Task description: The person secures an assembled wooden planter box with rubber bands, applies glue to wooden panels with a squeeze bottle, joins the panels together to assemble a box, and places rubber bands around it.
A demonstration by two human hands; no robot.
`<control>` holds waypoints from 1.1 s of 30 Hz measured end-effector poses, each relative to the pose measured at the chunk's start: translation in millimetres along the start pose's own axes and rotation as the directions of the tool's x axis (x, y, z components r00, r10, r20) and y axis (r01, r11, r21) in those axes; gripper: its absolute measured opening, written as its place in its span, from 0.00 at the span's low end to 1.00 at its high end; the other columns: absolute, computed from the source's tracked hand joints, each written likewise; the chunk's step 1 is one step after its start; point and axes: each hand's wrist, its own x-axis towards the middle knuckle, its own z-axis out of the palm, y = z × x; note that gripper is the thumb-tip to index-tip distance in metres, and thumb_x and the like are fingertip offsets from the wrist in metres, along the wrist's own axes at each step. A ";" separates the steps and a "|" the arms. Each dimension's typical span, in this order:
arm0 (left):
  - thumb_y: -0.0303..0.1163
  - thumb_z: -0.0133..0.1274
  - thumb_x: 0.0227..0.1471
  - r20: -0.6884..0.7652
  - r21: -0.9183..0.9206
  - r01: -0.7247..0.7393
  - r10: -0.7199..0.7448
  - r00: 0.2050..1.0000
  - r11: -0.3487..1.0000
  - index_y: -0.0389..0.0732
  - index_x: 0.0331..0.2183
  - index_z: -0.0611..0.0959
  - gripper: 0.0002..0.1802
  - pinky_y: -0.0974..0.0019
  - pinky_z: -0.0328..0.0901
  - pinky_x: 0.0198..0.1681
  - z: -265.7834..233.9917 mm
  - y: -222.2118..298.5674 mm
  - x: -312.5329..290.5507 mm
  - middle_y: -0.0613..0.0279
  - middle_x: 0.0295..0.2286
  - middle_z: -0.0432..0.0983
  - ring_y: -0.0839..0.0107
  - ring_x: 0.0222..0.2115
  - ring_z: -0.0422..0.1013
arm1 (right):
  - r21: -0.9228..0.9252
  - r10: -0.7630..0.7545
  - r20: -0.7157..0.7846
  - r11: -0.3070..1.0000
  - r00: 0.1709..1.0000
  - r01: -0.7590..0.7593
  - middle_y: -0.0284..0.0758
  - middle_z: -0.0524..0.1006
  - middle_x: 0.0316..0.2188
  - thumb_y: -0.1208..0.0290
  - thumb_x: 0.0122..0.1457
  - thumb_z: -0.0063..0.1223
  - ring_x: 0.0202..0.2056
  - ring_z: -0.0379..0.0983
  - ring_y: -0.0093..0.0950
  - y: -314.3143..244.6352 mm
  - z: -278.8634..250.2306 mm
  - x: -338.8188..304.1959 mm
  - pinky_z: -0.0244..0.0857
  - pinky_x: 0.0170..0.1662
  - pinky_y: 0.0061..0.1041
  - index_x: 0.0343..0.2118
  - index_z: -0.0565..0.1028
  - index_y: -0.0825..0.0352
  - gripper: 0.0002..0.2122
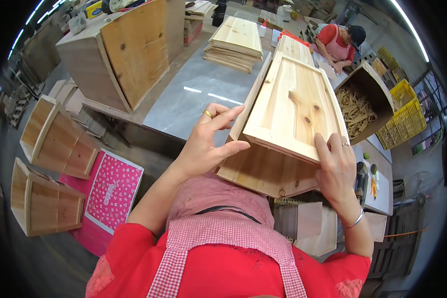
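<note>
In front of me is a pale wooden panel with a raised frame and dark knots. It lies on top of an open-ended wooden box, whose near end gapes toward me. My right hand curls over the panel's near right corner, its thumb hidden. My left hand has thumb and forefinger apart, with the forefinger at the near end of a thin side board. That board leans along the panel's left side, with a narrow gap between them.
A stack of wooden panels stands on the grey-topped table. To the right is a carton of wood strips beside a yellow crate. Tapered wooden boxes stand at left by a pink mat. A co-worker bends over the far end.
</note>
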 end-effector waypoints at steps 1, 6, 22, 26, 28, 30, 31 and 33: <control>0.37 0.66 0.47 0.015 0.001 0.005 -0.005 1.000 1.000 0.37 0.56 0.74 0.36 0.66 0.65 0.47 -0.9 -3.7 0.0 0.58 0.40 0.67 0.66 0.41 0.66 | -0.004 -0.011 -0.007 1.000 1.000 0.011 0.39 0.67 0.29 0.79 0.46 0.50 0.33 0.68 0.36 -1.7 0.4 1.4 0.62 0.35 0.33 0.40 0.73 0.69 0.15; 0.33 0.63 0.50 0.068 -0.099 -0.012 0.019 0.997 0.995 0.39 0.56 0.75 0.32 0.69 0.66 0.46 -6.5 -14.8 3.1 0.62 0.39 0.67 0.70 0.40 0.66 | 0.015 -0.022 -0.016 1.000 1.000 0.022 0.38 0.67 0.29 0.78 0.47 0.50 0.34 0.69 0.36 -7.3 2.2 5.4 0.63 0.35 0.32 0.40 0.74 0.68 0.15; 0.22 0.55 0.53 0.036 0.049 -0.003 0.001 0.999 0.999 0.33 0.50 0.80 0.20 0.68 0.58 0.55 -12.6 -22.9 -0.3 0.57 0.46 0.69 0.69 0.49 0.65 | 0.086 0.124 -0.244 0.991 0.962 -0.105 0.34 0.72 0.25 0.70 0.45 0.52 0.33 0.72 0.29 -18.6 37.4 -4.5 0.66 0.33 0.26 0.21 0.73 0.63 0.03; 0.25 0.52 0.57 0.078 0.089 -0.080 0.073 0.994 0.993 0.35 0.51 0.78 0.19 0.62 0.56 0.60 -9.8 -24.8 2.1 0.53 0.54 0.67 0.64 0.55 0.64 | 0.167 0.187 -0.240 0.975 0.953 -0.149 0.33 0.69 0.26 0.70 0.47 0.51 0.32 0.70 0.29 -21.6 41.1 -12.9 0.64 0.33 0.27 0.25 0.72 0.63 0.04; 0.26 0.51 0.58 0.090 0.021 -0.068 0.066 0.994 0.997 0.35 0.52 0.77 0.19 0.61 0.55 0.61 -6.3 -21.9 2.4 0.51 0.56 0.66 0.63 0.57 0.62 | 0.173 0.210 -0.253 0.970 0.944 -0.169 0.32 0.69 0.26 0.70 0.46 0.51 0.32 0.71 0.28 -24.3 42.6 -14.6 0.64 0.33 0.26 0.25 0.72 0.63 0.04; 0.26 0.48 0.61 0.111 -0.075 -0.013 0.021 0.994 0.997 0.35 0.54 0.75 0.19 0.58 0.52 0.64 -5.0 -20.3 1.3 0.47 0.61 0.60 0.59 0.62 0.57 | 0.179 0.225 -0.264 0.967 0.938 -0.181 0.32 0.69 0.26 0.70 0.46 0.51 0.33 0.71 0.28 -25.5 44.0 -16.2 0.64 0.32 0.26 0.24 0.72 0.63 0.04; 0.26 0.48 0.61 0.122 -0.069 -0.016 0.024 0.992 0.998 0.35 0.54 0.75 0.19 0.58 0.52 0.64 -5.2 -20.4 1.0 0.47 0.61 0.60 0.59 0.62 0.57 | 0.181 0.225 -0.263 0.967 0.938 -0.182 0.32 0.69 0.26 0.70 0.46 0.52 0.33 0.71 0.28 -26.1 44.3 -16.9 0.64 0.32 0.25 0.23 0.73 0.63 0.03; 0.27 0.47 0.62 0.123 -0.072 -0.013 0.022 0.992 0.997 0.35 0.54 0.74 0.19 0.58 0.52 0.64 -5.1 -21.1 2.2 0.46 0.61 0.59 0.58 0.62 0.57 | 0.184 0.235 -0.265 0.964 0.935 -0.190 0.32 0.69 0.26 0.70 0.45 0.52 0.33 0.71 0.27 -25.8 46.0 -17.3 0.64 0.32 0.25 0.23 0.73 0.63 0.03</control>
